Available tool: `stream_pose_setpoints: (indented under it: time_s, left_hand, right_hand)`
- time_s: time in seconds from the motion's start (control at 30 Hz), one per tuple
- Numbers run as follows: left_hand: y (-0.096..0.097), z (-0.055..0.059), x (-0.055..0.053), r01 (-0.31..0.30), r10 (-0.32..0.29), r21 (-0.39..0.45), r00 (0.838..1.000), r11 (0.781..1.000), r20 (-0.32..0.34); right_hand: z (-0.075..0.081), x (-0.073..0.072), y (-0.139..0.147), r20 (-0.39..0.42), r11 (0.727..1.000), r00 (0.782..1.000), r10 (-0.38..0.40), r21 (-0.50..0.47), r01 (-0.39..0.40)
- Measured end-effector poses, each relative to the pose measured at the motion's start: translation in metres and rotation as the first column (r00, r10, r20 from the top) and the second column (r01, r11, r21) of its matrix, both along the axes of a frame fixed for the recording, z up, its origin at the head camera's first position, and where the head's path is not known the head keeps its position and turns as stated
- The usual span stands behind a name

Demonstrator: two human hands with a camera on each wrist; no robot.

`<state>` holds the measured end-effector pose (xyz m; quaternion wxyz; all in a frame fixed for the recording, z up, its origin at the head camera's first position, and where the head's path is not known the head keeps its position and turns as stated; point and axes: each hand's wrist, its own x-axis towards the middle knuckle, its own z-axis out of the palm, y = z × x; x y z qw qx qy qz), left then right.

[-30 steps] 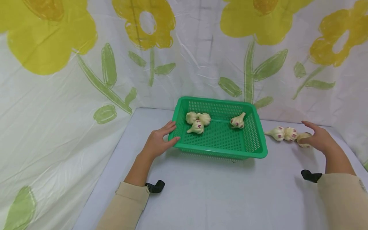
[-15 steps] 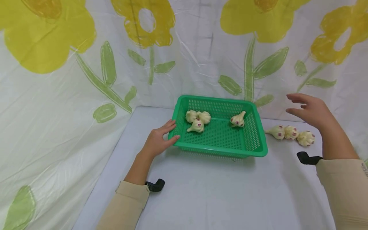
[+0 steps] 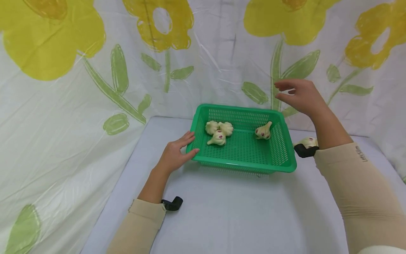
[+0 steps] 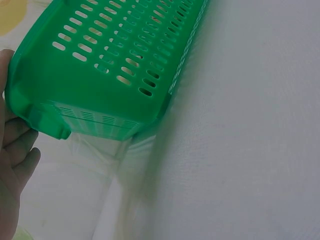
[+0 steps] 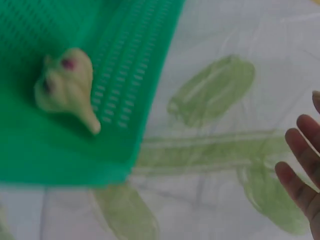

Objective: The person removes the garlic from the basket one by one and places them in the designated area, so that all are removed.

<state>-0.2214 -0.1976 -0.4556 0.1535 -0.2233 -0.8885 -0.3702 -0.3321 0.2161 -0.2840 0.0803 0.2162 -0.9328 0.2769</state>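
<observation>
A green plastic basket [image 3: 234, 163] stands on the table. Inside, three garlic bulbs [image 3: 217, 138] cluster toward the left and a single garlic bulb [image 3: 263, 131] lies near the right wall. My left hand [image 3: 172, 155] holds the basket's left rim by the front corner; in the left wrist view its fingers [image 4: 22, 145] reach beneath the rim. Above and behind the basket's right end hovers my right hand [image 3: 299, 93], loosely curved with nothing in it. Another garlic bulb [image 3: 310, 141] shows to the right of the basket, partly covered by the right wrist; the bulbs beside it are hidden behind the forearm.
A white sheet printed with yellow flowers [image 3: 165, 24] hangs right behind the basket and along the left. The white table [image 3: 228, 208] extends toward me. Each wrist carries a small black mount [image 3: 172, 204].
My right hand has released the rightmost garlic bulb beside the basket, then risen and swung left over the basket's back right corner. The left hand and the basket have stayed put.
</observation>
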Motion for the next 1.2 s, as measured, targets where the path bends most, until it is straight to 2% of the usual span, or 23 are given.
stream_pose_setpoints:
  time_s: [0.13,0.3,0.4,0.53,0.73,0.9,1.2]
  left_hand:
    - [0.000,0.000,0.000,0.002,-0.002,0.008,1.000,1.000,0.007]
    - [0.001,-0.003,0.001,0.011,-0.012,0.022,1.000,1.000,0.014]
    - [0.001,-0.003,0.001,0.010,-0.010,0.021,1.000,1.000,0.004]
    - [0.000,-0.002,-0.001,0.010,-0.010,0.019,1.000,1.000,-0.015]
    - [0.000,-0.001,-0.002,0.008,-0.008,0.010,1.000,1.000,-0.005]
    - [0.000,0.001,-0.002,0.010,-0.010,0.015,1.000,1.000,0.006]
    - [0.000,0.001,-0.002,-0.002,0.002,0.006,1.000,1.000,0.010]
  right_hand:
    - [-0.019,-0.016,-0.018,0.022,0.997,1.000,0.016,-0.079,-0.014]
    - [-0.052,-0.031,-0.027,0.131,0.989,0.991,0.000,-0.146,0.019]
    - [-0.067,-0.036,-0.029,0.220,0.983,0.976,0.002,-0.179,0.039]
    - [-0.079,-0.041,-0.030,0.326,0.980,0.945,0.017,-0.194,0.050]
    - [-0.093,-0.046,-0.030,0.395,0.991,0.919,0.003,-0.124,0.050]
    - [-0.098,-0.045,-0.028,0.444,0.995,0.895,-0.041,-0.060,0.075]
    - [-0.103,-0.047,-0.029,0.431,0.996,0.898,-0.085,0.074,0.059]
